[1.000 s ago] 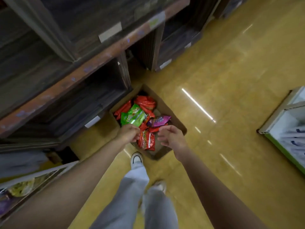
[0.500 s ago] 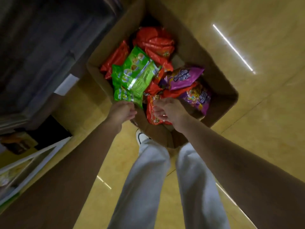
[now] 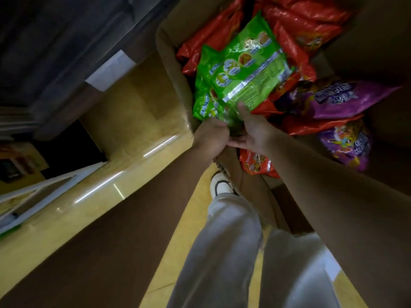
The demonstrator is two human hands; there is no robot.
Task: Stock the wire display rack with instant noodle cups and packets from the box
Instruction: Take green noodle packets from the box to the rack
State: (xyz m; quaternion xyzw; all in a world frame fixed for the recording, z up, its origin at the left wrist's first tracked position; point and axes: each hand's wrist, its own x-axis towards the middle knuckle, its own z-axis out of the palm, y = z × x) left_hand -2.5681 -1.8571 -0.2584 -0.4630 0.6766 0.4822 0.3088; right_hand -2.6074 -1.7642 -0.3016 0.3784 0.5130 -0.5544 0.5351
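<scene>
An open cardboard box [image 3: 171,70] on the floor holds several noodle packets: red ones [image 3: 304,16], purple ones [image 3: 347,98] and two green ones. My left hand [image 3: 210,138] grips the near edge of the lower green packet [image 3: 205,105] at the box's left wall. My right hand [image 3: 253,132] holds the near end of the upper green packet [image 3: 246,70], thumb on top and fingers underneath. The two hands touch each other. Another red packet [image 3: 258,165] lies below my right wrist.
Dark wooden shelving [image 3: 66,52] with a white price tag [image 3: 111,70] stands to the left of the box. A white wire rack [image 3: 33,196] with some goods sits at the lower left. My legs and a white shoe [image 3: 220,185] stand on the yellow floor beside the box.
I have bent closer to the box. My right hand moved left from the red packet onto the upper green packet, and both hands now meet at the green packets' near ends.
</scene>
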